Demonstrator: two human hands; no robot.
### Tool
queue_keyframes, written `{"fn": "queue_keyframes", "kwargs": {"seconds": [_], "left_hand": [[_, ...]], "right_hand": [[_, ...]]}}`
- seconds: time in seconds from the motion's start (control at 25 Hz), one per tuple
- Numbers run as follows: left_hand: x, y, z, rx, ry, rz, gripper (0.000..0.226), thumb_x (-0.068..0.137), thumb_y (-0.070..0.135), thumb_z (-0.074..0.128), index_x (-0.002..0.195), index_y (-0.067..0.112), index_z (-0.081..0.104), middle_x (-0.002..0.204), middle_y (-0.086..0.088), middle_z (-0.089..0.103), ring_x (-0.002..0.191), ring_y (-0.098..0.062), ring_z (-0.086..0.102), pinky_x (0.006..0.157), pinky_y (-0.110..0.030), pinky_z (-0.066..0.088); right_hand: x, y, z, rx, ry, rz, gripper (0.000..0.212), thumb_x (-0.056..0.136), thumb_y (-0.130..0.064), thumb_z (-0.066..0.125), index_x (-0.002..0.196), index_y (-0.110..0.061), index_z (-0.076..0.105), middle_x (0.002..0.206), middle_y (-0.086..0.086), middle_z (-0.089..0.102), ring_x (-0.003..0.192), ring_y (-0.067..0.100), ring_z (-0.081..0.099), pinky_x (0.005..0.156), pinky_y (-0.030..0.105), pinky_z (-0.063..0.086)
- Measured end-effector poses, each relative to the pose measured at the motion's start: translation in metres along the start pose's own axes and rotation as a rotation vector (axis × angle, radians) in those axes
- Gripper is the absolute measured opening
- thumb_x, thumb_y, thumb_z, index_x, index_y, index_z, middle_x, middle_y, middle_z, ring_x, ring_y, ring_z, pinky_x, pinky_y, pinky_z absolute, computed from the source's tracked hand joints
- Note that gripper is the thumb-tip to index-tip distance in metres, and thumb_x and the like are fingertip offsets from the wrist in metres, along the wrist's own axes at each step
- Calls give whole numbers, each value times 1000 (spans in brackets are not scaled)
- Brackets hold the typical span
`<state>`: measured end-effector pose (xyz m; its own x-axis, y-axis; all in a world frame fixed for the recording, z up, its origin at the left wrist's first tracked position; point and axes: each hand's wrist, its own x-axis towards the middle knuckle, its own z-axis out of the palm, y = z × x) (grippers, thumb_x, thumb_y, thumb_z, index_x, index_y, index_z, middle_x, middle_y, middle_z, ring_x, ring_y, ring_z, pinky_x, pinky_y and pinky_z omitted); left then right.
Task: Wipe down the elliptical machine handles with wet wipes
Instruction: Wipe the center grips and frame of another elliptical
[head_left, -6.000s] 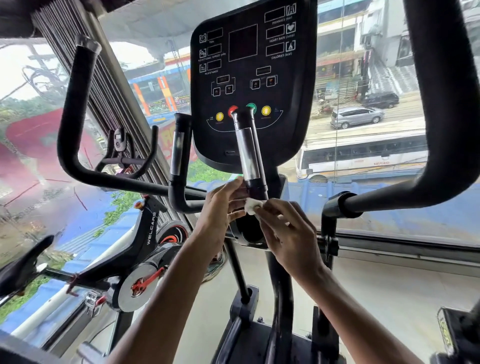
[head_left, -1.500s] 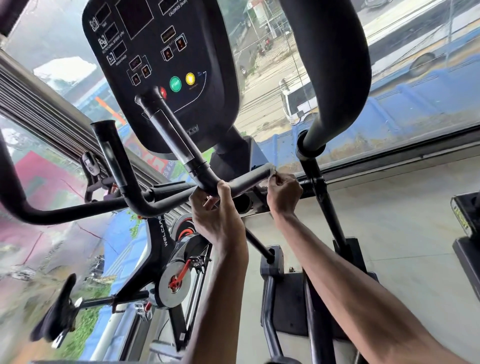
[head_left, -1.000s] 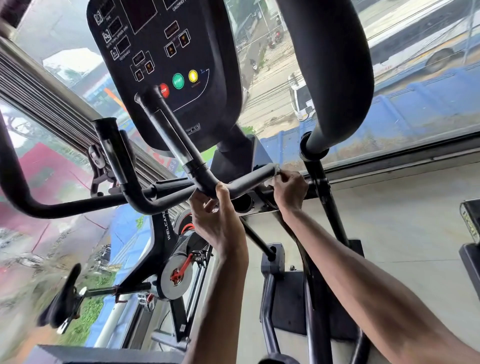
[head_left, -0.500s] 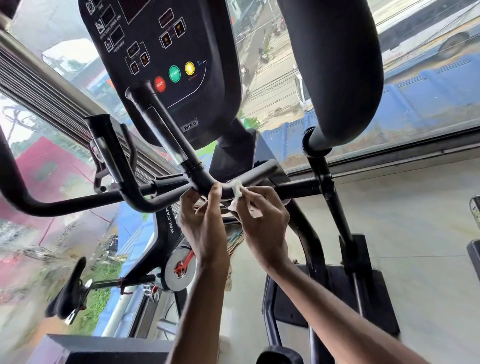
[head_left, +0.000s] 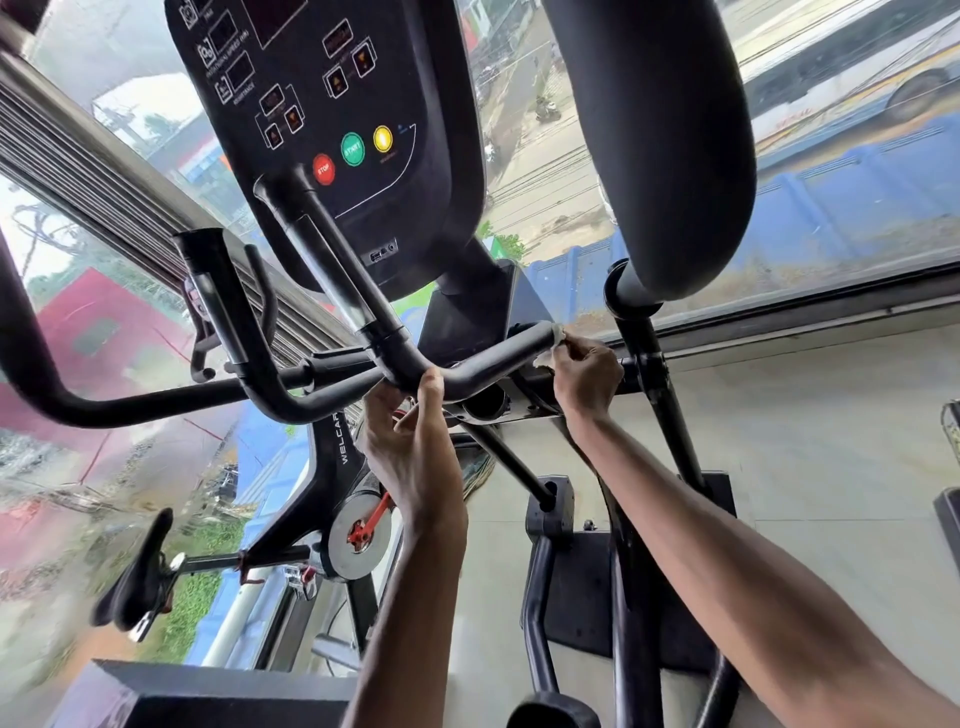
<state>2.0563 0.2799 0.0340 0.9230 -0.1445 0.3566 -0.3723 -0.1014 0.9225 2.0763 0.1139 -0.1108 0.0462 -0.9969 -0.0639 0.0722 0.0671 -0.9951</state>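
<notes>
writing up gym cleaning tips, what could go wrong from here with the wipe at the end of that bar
The right hand only pinches the small wet wipe at the tip of the handlebar, so it could slide off the end and drop. That wad touches just a patch, so the bar's underside may get missed. The left hand grips the bend, so that spot may be skipped.
</notes>
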Motion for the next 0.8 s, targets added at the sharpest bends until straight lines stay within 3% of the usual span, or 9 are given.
{"fn": "queue_keyframes", "kwargs": {"seconds": [0.12,0.2,0.32,0.52,0.6,0.68,0.8], "left_hand": [[-2,-1,1,33,21,8,15,90,29,75,97,16,73,103,-6,72,80,-2,65,68,-14,48],[-3,0,3,41,29,8,15,89,33,74,97,20,74,100,-2,72,80,-3,63,72,-23,50],[-4,1,4,77,61,39,17,86,40,72,93,25,73,92,5,70,91,-14,63,84,-36,52],[-5,0,6,78,66,34,14,86,40,72,88,27,70,88,13,70,88,-10,63,87,-49,54],[-6,1,7,79,70,31,15,85,42,71,88,28,71,85,18,69,87,-17,65,85,-54,55],[-7,2,6,76,71,33,12,85,41,71,87,29,70,85,20,68,89,-18,64,84,-55,55],[-6,1,6,57,38,26,10,88,37,72,91,27,72,88,20,69,89,-5,63,86,-51,56]], "right_hand": [[-1,5,-3,-39,-8,-149,20,91,-7,71,109,-6,81,104,7,79,91,18,71,85,7,41],[-5,14,-5,-46,-22,-270,19,91,-7,72,108,-5,81,100,3,77,87,12,67,83,-1,37],[5,18,-3,-70,-45,-175,19,91,-10,69,104,-5,82,97,9,78,88,23,72,80,13,41],[6,18,-14,-62,-84,-515,20,97,-9,66,112,-6,79,101,2,73,92,9,65,89,14,47],[19,20,-11,-135,-113,-417,19,96,-11,67,109,-6,80,101,8,75,94,22,71,88,24,48],[29,20,-8,-141,-136,-335,18,95,-14,70,109,-9,80,104,11,76,98,30,72,91,34,52],[30,25,-11,-98,-152,-450,19,97,-16,68,114,-9,75,111,11,75,104,31,70,95,47,54]]}}
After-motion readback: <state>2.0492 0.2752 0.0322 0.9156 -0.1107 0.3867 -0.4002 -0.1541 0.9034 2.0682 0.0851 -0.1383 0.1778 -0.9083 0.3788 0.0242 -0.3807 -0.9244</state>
